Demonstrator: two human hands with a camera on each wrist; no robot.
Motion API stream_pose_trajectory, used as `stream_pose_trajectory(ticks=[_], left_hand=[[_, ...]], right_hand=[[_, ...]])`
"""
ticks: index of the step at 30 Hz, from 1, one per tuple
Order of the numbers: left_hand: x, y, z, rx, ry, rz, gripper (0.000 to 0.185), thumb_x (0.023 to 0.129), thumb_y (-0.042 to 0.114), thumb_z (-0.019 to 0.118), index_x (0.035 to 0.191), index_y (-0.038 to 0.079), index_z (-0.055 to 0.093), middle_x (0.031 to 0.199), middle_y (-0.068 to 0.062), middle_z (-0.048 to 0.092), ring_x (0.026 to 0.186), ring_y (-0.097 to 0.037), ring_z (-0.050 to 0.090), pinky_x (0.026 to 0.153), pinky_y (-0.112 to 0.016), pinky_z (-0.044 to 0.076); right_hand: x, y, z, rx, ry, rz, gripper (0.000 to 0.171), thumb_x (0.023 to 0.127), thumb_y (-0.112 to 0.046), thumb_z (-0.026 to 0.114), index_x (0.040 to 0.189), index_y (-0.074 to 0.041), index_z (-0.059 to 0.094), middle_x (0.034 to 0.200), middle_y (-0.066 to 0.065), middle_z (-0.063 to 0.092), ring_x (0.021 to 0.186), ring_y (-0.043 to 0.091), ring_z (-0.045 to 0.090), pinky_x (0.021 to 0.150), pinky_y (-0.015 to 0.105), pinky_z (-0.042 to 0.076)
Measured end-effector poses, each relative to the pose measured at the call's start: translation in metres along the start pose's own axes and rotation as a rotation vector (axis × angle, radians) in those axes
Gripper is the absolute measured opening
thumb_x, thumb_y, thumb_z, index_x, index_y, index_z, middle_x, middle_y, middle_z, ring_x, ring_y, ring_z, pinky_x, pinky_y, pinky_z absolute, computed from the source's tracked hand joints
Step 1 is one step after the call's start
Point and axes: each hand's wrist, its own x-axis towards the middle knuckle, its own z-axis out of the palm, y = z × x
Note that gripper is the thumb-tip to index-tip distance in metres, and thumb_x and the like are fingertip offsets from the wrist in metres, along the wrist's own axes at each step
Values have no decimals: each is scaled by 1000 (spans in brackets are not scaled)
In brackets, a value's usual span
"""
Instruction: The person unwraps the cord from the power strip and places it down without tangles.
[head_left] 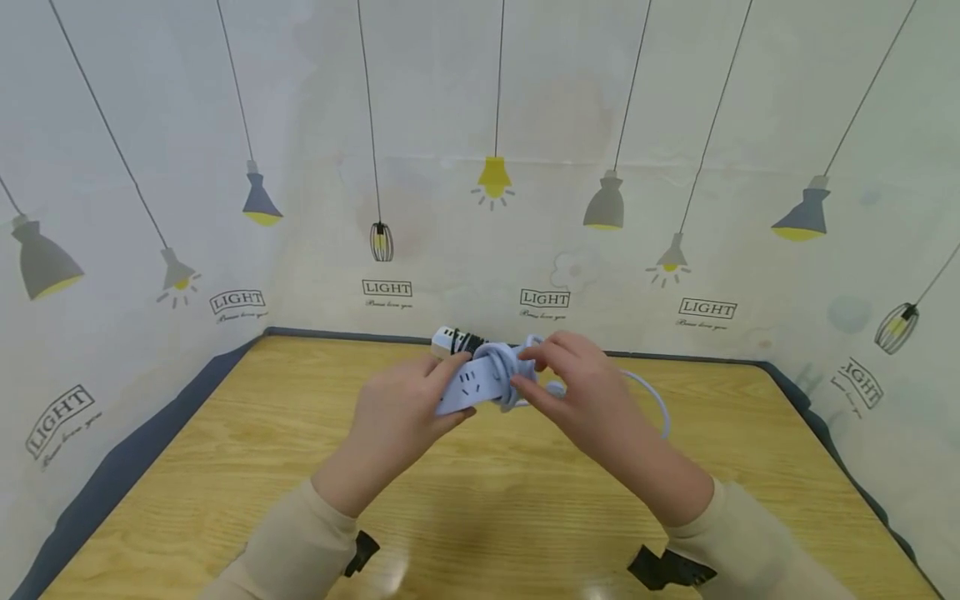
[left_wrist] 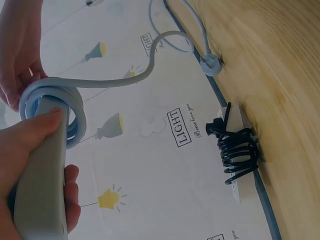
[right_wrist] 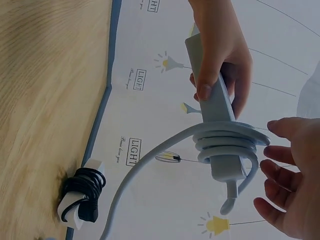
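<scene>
Left hand [head_left: 397,404] grips power strip [head_left: 472,387] by one end, presumably keeping wrapped cord [right_wrist: 225,141] at the other reachable for right hand [head_left: 581,387], fingers loosely spread.

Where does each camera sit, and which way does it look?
Head: on the person's head, facing forward and down at left hand, right hand, sleeves, table and patterned wall.
Left wrist: on that wrist, facing the white power strip and its coiled cord; both hands show partly.
Right wrist: on the other wrist, facing the strip's wrapped end; both hands show.
Shared: both wrist views show a second strip wrapped in black cord.
</scene>
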Motion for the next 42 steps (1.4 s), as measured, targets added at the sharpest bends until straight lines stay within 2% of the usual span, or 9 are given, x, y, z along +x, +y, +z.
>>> stream_pose_trajectory(ticks=[4, 10, 18, 23, 31, 35, 39, 42], left_hand=[[-1, 2, 3, -7, 1, 11, 61, 72, 40, 86, 124, 15, 65, 87, -4, 66, 64, -13, 59, 48, -29, 46], [-3, 5, 7, -17, -20, 10, 58, 72, 38, 86, 121, 14, 65, 80, -3, 62, 56, -10, 50, 44, -25, 39], [-4, 6, 9, -16, -64, -28, 61, 74, 44, 83, 124, 16, 62, 84, -3, 64, 60, -10, 53, 46, -25, 41], [-5, 4, 8, -21, -26, -16, 60, 74, 45, 83, 123, 17, 64, 82, -3, 62, 58, -9, 51, 45, -25, 41], [0, 0, 9, 15, 32, 82, 52, 75, 40, 84, 116, 12, 67, 85, -4, 63, 62, -13, 56, 48, -27, 46], [2, 0, 9, 27, 59, 110, 47, 76, 31, 83, 113, 7, 67, 86, -7, 62, 63, -15, 56, 49, -28, 47], [4, -1, 9, 39, 61, 109, 48, 73, 23, 82, 114, 5, 65, 88, -9, 60, 66, -18, 58, 51, -29, 49], [4, -2, 10, 46, 48, 94, 52, 72, 29, 82, 115, 6, 65, 87, -8, 59, 66, -17, 56, 51, -29, 47]], right_hand=[[4, -4, 4, -9, -31, 27, 22, 81, -14, 81, 97, -4, 71, 86, 0, 58, 82, 18, 53, 71, 31, 46], [7, -9, 9, 8, -57, 30, 14, 79, -6, 78, 90, -5, 70, 81, -1, 60, 79, 16, 53, 69, 30, 46], [6, -12, 8, 10, -83, 137, 12, 83, -6, 75, 94, -5, 71, 83, -1, 62, 75, 13, 55, 65, 29, 48], [5, -13, 6, 1, -87, 175, 12, 85, -10, 74, 97, -7, 71, 82, -3, 61, 74, 11, 56, 64, 29, 48], [6, -17, 6, 13, -66, 199, 11, 86, -11, 73, 97, -8, 70, 81, -5, 60, 70, 6, 56, 65, 28, 52], [6, -19, 9, 34, -36, 207, 10, 85, -8, 73, 95, -7, 71, 80, -5, 61, 68, 6, 56, 64, 30, 53], [7, -23, 11, 77, -24, 225, 9, 85, -8, 73, 95, -7, 71, 82, -4, 62, 68, 5, 56, 62, 27, 52], [7, -26, 13, 90, -23, 228, 9, 86, -8, 72, 95, -8, 71, 82, -4, 62, 68, 5, 56, 61, 25, 51]])
